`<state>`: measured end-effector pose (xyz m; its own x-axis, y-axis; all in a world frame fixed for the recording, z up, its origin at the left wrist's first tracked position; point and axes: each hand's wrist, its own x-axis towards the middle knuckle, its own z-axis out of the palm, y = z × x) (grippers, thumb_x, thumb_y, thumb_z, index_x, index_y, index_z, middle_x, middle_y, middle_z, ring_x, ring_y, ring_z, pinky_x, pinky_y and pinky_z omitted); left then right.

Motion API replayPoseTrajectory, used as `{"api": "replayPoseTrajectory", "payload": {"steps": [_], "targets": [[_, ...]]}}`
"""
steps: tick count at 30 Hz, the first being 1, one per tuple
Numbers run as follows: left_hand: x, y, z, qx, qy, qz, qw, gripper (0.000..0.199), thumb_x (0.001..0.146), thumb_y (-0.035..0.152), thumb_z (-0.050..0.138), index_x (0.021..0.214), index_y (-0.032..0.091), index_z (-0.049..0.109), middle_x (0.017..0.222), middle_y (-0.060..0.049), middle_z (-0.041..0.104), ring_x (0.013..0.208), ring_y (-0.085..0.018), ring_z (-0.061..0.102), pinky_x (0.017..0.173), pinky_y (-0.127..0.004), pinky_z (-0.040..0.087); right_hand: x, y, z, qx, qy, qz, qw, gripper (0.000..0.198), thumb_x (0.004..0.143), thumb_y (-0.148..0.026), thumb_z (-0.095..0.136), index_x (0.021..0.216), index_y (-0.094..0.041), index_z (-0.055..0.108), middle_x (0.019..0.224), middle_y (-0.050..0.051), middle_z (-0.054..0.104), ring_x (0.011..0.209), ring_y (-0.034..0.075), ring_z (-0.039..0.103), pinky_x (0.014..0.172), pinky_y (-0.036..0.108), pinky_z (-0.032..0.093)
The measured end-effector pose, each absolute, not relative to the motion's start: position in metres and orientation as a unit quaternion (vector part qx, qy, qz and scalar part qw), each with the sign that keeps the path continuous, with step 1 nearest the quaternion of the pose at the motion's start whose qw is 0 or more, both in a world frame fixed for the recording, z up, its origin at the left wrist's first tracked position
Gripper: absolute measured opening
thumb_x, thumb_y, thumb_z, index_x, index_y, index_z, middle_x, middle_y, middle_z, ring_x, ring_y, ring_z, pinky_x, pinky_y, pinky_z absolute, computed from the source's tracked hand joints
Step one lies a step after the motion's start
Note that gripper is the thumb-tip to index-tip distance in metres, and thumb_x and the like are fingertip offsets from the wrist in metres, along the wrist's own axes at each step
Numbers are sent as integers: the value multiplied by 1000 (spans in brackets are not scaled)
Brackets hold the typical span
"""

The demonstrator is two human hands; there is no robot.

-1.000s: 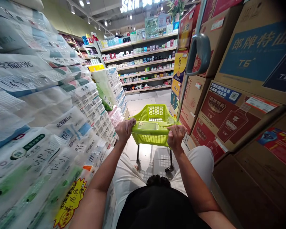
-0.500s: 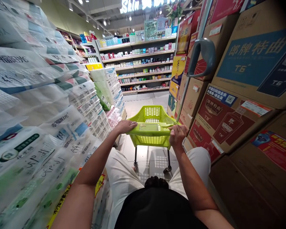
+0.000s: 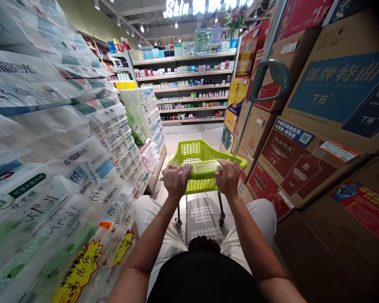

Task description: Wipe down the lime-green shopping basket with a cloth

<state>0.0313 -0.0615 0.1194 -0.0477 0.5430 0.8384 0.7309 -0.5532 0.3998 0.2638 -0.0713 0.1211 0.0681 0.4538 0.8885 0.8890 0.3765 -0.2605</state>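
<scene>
On tiled floor (image 3: 189, 133), directly ahead of the torso: a yellow-green shopping cart (image 3: 202, 185), with perforated basket forward and handle (image 3: 204, 172) nearest the body. At the left end of the handle, left grip (image 3: 177, 179) closed over the bar, fingers curled. Near the right end, right grip (image 3: 229, 176) likewise closed, with a short length of handle projecting outboard. Between both, mid-section of handle exposed. Undersides of fingers hidden from this angle. Along the left side, stacked paper packs (image 3: 72, 155) with yellow price tags (image 3: 82, 269). Along the right side, stacked cartons (image 3: 306, 160), with grey loop (image 3: 281, 80) on a slanting pole alongside. Beyond the cart, stocked shelving (image 3: 183, 75) under an illuminated sign (image 3: 177, 7).
</scene>
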Motion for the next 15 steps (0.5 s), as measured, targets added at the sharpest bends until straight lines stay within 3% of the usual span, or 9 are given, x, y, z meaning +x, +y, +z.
{"api": "replayPoseTrajectory", "payload": {"steps": [4, 8, 12, 15], "targets": [[47, -62, 80, -649, -386, -637, 155, 28, 101, 43, 54, 93, 21, 69, 109, -12, 74, 119, -25, 68, 115, -52, 44, 229, -70, 121, -474, -701, -192, 497, 33, 99, -26, 47, 126, -24, 67, 131, 6, 71, 130, 25, 57, 119, 45, 28], [56, -59, 63, -616, -353, -673, 209, 22, 103, 35, 53, 99, 18, 66, 118, -13, 69, 128, -25, 63, 118, -55, 41, 223, -61, 117, -490, -677, -167, 522, 29, 101, -27, 47, 117, -26, 71, 125, 5, 73, 125, 25, 59, 113, 45, 33], [64, -57, 77, -498, -389, -767, 108, 26, 100, 44, 59, 99, 20, 66, 115, -10, 67, 124, -27, 64, 115, -54, 45, 228, -56, 116, -469, -691, -151, 529, 28, 101, -27, 47, 115, -26, 71, 124, 4, 73, 124, 25, 59, 111, 44, 33], [60, -55, 104, -385, -435, -811, -69, 30, 95, 47, 68, 109, 20, 68, 117, -9, 68, 121, -25, 65, 108, -43, 53, 228, -54, 116, -461, -694, -143, 534, 26, 100, -26, 48, 112, -26, 71, 123, 4, 73, 123, 24, 59, 110, 44, 33]]}}
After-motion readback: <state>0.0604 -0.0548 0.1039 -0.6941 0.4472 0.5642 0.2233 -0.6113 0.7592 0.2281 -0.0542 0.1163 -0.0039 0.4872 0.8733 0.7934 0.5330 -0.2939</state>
